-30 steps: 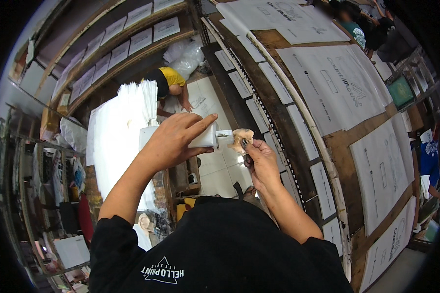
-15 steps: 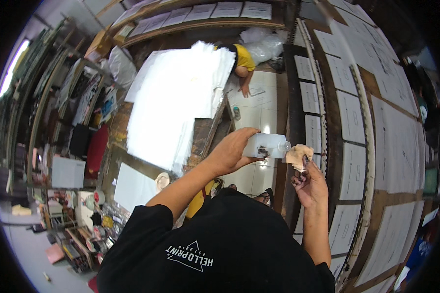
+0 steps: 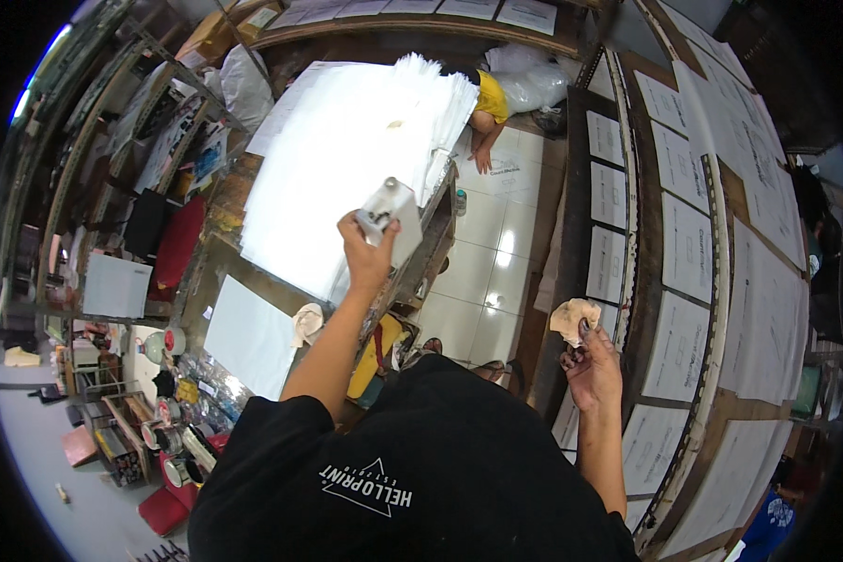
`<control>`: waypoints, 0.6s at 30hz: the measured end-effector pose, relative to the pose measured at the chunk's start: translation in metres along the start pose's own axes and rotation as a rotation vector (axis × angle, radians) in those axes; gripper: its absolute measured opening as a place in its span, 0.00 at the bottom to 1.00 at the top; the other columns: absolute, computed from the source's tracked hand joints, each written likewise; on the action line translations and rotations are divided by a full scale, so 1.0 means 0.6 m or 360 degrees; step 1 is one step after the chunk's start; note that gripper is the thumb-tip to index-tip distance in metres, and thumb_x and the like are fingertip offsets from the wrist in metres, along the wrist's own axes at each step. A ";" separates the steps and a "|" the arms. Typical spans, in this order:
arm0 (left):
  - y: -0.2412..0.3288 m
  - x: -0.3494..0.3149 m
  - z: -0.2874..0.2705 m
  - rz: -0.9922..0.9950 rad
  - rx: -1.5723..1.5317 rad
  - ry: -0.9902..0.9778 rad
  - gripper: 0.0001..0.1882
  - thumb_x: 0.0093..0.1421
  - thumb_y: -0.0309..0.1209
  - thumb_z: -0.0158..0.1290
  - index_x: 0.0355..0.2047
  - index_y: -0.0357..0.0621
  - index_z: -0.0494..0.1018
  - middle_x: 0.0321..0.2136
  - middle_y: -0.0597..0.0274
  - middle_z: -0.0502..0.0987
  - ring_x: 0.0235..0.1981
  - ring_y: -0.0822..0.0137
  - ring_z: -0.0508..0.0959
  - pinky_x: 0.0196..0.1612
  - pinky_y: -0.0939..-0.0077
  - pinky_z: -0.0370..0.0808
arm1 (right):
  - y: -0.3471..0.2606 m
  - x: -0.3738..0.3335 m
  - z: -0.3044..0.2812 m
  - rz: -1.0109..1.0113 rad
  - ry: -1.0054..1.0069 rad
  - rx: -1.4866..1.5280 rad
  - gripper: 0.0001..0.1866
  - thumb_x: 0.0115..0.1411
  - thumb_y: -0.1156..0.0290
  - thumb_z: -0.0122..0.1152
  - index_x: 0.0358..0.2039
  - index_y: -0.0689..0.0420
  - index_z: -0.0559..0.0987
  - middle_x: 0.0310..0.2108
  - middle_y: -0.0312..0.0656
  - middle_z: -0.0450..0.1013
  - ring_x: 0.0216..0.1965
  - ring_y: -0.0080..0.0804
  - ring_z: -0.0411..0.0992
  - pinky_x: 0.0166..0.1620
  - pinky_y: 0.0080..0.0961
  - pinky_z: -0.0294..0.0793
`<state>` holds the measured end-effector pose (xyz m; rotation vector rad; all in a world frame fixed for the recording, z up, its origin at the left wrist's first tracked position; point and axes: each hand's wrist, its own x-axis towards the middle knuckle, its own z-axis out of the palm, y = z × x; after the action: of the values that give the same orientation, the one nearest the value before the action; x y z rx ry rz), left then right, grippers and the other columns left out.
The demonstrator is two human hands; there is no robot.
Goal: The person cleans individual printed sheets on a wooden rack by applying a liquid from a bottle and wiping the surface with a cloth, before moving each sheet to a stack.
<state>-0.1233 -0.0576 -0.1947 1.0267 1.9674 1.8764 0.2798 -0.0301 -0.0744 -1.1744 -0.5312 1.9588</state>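
My left hand (image 3: 367, 255) is closed around a translucent white plastic bottle (image 3: 400, 217) with dark smudges on its side. The bottle is in front of the right edge of a large stack of white sheets (image 3: 318, 169); whether it touches them I cannot tell. Out to the right, my right hand (image 3: 592, 370) pinches a crumpled beige cloth (image 3: 571, 320) between thumb and fingers. Dark stains mark those fingertips. Another crumpled cream-coloured piece (image 3: 307, 324) lies near my left forearm, beside a pale flat sheet (image 3: 251, 337).
Tall racks of printed sheets (image 3: 681, 253) stand close on my right. Beyond the paper stack a person in a yellow top (image 3: 492, 97) bends low, one hand near the tiled floor (image 3: 468, 267). Cluttered shelves and tape rolls (image 3: 169, 412) fill the left. A small bottle (image 3: 461, 201) stands below.
My left hand has carried the bottle left, away from the cloth, to the edge of the paper stack, and the bottle has turned. My right hand still holds the cloth in about the same place.
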 end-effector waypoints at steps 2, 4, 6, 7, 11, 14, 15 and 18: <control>-0.005 0.014 -0.001 -0.0055 0.0183 0.0055 0.38 0.57 0.35 0.69 0.55 0.30 0.55 0.46 0.44 0.71 0.48 0.58 0.76 0.51 0.65 0.74 | 0.000 -0.005 -0.007 -0.0025 0.0012 0.0021 0.07 0.64 0.66 0.67 0.40 0.50 0.78 0.31 0.28 0.76 0.27 0.14 0.68 0.31 0.16 0.68; -0.027 0.019 -0.003 -0.0017 0.0447 0.0148 0.40 0.55 0.37 0.71 0.54 0.31 0.56 0.45 0.43 0.70 0.47 0.57 0.74 0.50 0.63 0.73 | -0.002 -0.014 -0.014 -0.0047 0.0023 0.0030 0.07 0.64 0.66 0.66 0.40 0.50 0.78 0.32 0.27 0.77 0.27 0.14 0.69 0.31 0.17 0.68; -0.068 0.017 -0.005 -0.0057 0.0461 0.0225 0.40 0.54 0.38 0.72 0.54 0.31 0.57 0.45 0.44 0.70 0.46 0.57 0.74 0.50 0.63 0.73 | -0.011 -0.028 -0.018 -0.0076 0.0044 0.0021 0.07 0.64 0.67 0.66 0.40 0.50 0.78 0.32 0.27 0.77 0.27 0.14 0.69 0.31 0.17 0.68; -0.073 0.016 0.000 -0.0077 0.0463 0.0257 0.41 0.54 0.38 0.72 0.54 0.31 0.57 0.45 0.44 0.69 0.45 0.57 0.73 0.50 0.63 0.73 | -0.016 -0.036 -0.018 -0.0102 0.0083 0.0010 0.07 0.64 0.67 0.66 0.40 0.51 0.78 0.32 0.28 0.77 0.27 0.14 0.69 0.31 0.17 0.68; -0.072 0.005 0.014 0.0029 0.0604 0.0209 0.43 0.53 0.37 0.72 0.57 0.29 0.56 0.47 0.43 0.68 0.48 0.54 0.71 0.53 0.61 0.70 | -0.037 -0.065 -0.019 -0.0213 0.0124 0.0034 0.06 0.64 0.69 0.66 0.40 0.52 0.78 0.33 0.30 0.78 0.27 0.15 0.71 0.33 0.17 0.71; -0.075 0.005 0.016 -0.0076 0.0462 0.0201 0.48 0.52 0.36 0.72 0.61 0.28 0.53 0.53 0.38 0.65 0.55 0.49 0.68 0.62 0.58 0.64 | -0.058 -0.094 -0.014 -0.0285 0.0058 0.0093 0.07 0.64 0.71 0.66 0.41 0.53 0.78 0.35 0.32 0.79 0.32 0.15 0.75 0.35 0.16 0.73; -0.054 0.002 0.025 -0.0078 0.0485 0.0206 0.51 0.53 0.37 0.72 0.64 0.27 0.49 0.56 0.36 0.61 0.59 0.46 0.65 0.64 0.56 0.61 | -0.063 -0.105 -0.017 -0.0340 0.0029 0.0078 0.11 0.64 0.70 0.66 0.45 0.54 0.77 0.38 0.33 0.79 0.35 0.17 0.76 0.37 0.17 0.75; -0.016 -0.017 0.032 -0.0093 0.0601 0.0250 0.61 0.53 0.40 0.71 0.71 0.26 0.39 0.67 0.30 0.51 0.70 0.40 0.53 0.72 0.52 0.50 | -0.074 -0.138 -0.031 -0.0442 -0.0030 0.0082 0.18 0.64 0.69 0.66 0.52 0.59 0.75 0.44 0.37 0.79 0.42 0.24 0.79 0.44 0.22 0.79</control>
<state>-0.1072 -0.0481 -0.2093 0.9204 2.4813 1.6348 0.3364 -0.0691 -0.0078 -0.9936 -0.6152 1.7366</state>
